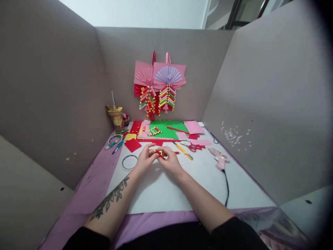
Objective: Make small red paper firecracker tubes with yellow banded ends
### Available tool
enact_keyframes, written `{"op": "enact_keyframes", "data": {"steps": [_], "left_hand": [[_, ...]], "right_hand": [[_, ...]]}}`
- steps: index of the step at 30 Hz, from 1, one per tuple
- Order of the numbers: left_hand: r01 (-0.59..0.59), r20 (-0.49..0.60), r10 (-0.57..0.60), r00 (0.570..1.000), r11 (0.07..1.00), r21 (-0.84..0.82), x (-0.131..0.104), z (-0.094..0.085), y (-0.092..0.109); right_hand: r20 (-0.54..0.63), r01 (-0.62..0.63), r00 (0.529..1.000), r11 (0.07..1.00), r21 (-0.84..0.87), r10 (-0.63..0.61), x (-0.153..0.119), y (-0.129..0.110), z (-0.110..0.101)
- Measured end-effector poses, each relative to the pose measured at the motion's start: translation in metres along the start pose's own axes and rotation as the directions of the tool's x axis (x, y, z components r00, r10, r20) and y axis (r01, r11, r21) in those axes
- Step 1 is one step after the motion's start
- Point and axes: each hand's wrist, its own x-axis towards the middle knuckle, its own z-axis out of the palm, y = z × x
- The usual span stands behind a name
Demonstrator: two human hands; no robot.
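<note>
Between my left hand (144, 158) and my right hand (169, 159), a small red paper roll (160, 155) with yellow trim is pinched in the fingertips, held low over the white work surface (166, 194). Both hands' fingers are closed around it and partly cover it. Just past my right fingers lies another red piece (177, 152) with a yellow tip. Left of my left hand, a tape ring (123, 163) rests flat. To the right are a yellow craft knife (186, 153) and red-handled scissors (192, 148).
A pink glue gun (220, 160) with a black cord lies at right. Green paper (169, 126) at the back bears several small paper rolls (154, 131). Pens (118, 147) and a pencil basket (117, 119) stand left. Paper-fan hangings (168, 78) hang on the grey back panel.
</note>
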Motion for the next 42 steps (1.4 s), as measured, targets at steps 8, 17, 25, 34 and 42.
{"op": "enact_keyframes", "data": {"steps": [8, 17, 25, 34, 42], "left_hand": [[0.028, -0.005, -0.028, 1.000, 0.999, -0.024, 0.001, -0.001, -0.004], [0.070, -0.078, -0.067, 0.995, 0.997, 0.031, 0.004, -0.001, 0.006], [0.042, -0.069, -0.034, 0.997, 0.992, 0.119, 0.004, -0.006, 0.008], [-0.020, -0.097, 0.051, 0.994, 0.955, 0.295, 0.004, -0.008, 0.011], [-0.070, -0.129, 0.114, 0.985, 0.950, 0.303, 0.003, -0.009, 0.012]], "right_hand": [[0.018, -0.012, 1.000, 1.000, -0.006, 0.012, 0.000, -0.001, -0.001], [-0.118, -0.088, 0.988, 0.988, 0.123, 0.103, -0.002, 0.008, 0.000], [-0.086, -0.027, 0.995, 0.972, 0.232, 0.048, -0.002, 0.018, 0.000], [-0.066, -0.110, 0.988, 0.937, 0.332, 0.139, 0.001, 0.023, -0.001], [-0.005, -0.223, 0.972, 0.927, 0.303, 0.235, 0.002, 0.023, -0.006]]}}
